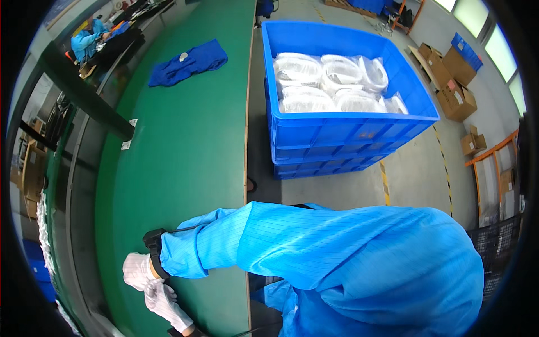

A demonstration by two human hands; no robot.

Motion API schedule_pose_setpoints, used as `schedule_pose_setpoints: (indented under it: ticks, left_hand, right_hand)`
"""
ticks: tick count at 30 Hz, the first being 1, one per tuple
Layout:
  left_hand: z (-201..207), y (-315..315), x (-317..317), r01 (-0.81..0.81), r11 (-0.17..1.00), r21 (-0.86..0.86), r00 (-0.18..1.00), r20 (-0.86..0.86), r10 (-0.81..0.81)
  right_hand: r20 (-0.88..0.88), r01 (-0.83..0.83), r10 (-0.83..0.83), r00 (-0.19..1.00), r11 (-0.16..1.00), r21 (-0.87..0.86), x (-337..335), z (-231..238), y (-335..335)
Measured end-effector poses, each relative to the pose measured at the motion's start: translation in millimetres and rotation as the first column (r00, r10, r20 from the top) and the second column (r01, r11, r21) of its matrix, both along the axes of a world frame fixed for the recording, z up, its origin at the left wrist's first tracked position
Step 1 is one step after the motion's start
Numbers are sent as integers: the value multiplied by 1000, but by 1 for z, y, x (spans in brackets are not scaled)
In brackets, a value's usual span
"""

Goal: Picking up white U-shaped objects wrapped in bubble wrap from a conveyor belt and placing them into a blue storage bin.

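Observation:
Both hands wear white gloves and meet low over the left part of the green table point(168, 185). My right hand point(137, 271) comes off the long blue sleeve, with a black strap and small black device point(154, 241) at the wrist. A strip of bare skin shows between glove and strap. From the lower edge comes my left hand point(164, 306), its fingers bent and closed against the lower side of my right hand, near the wrist. What is between them, if anything, is hidden. My right fingers point away and cannot be made out.
A dark blue cloth point(191, 63) with a small pale round thing on it lies far along the table. Right of the table stand stacked blue crates point(348, 135), the top one holding several bagged white items point(339, 73). A post point(90, 95) rises at the left. Another person point(87, 45) sits far left.

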State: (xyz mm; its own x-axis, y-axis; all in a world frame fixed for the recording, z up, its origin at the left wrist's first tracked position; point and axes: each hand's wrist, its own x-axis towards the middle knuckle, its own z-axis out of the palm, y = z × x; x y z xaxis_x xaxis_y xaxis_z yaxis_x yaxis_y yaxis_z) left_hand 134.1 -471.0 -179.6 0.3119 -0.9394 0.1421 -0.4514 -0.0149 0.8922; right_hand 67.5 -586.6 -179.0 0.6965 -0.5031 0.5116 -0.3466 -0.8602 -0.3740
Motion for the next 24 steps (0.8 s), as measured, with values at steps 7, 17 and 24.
schedule_pose_setpoints:
  ticks: [7, 17, 24]
  left_hand:
    - [9, -3, -4, -1, 1000, 24, 996, 84, -1]
    - [20, 6, -21, 117, 992, -42, 990, 85, -113]
    - [-12, 0, 17, 122, 981, -151, 967, 242, -82]
  right_hand:
    - [57, 42, -45, 997, 998, 51, 1, 2, -6]
    - [21, 44, -44, 999, 999, -1, -17, 5, 2]
    - [10, 92, -92, 996, 996, 13, -8, 8, 6]
